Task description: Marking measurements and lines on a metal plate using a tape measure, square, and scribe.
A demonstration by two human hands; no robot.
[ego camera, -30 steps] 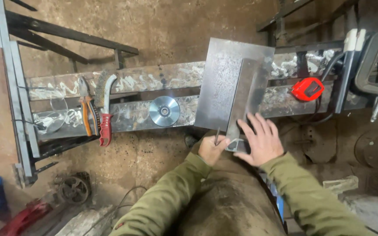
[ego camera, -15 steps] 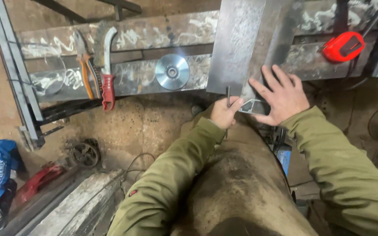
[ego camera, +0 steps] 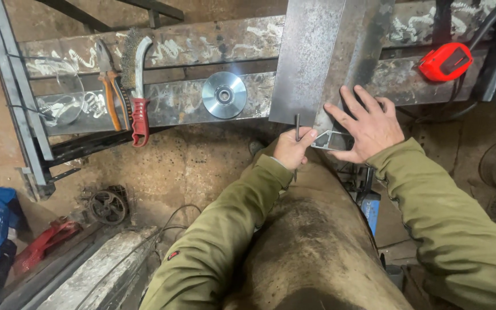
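- At the near edge of the steel workbench [ego camera: 173,103], the left hand [ego camera: 291,149] has its fingers curled tight round a thin dark scribing pin [ego camera: 297,129], whose tip rests at the lower edge of a grey metal sheet [ego camera: 308,57]
- Right hand [ego camera: 365,126] lies with fingers spread wide, palm down, across the sheet's lower corner and a short aluminium profile [ego camera: 331,139] that juts out beneath it
- Metal sheet lies flat over the bench rails, its near edge overhanging toward the person
- Left of the sheet on the bench: a round grinding disc [ego camera: 224,95], a red-handled wire brush [ego camera: 137,86], orange-handled pliers [ego camera: 107,83]
- Red tape measure [ego camera: 446,61] sits on the bench right of the sheet, well apart from both hands
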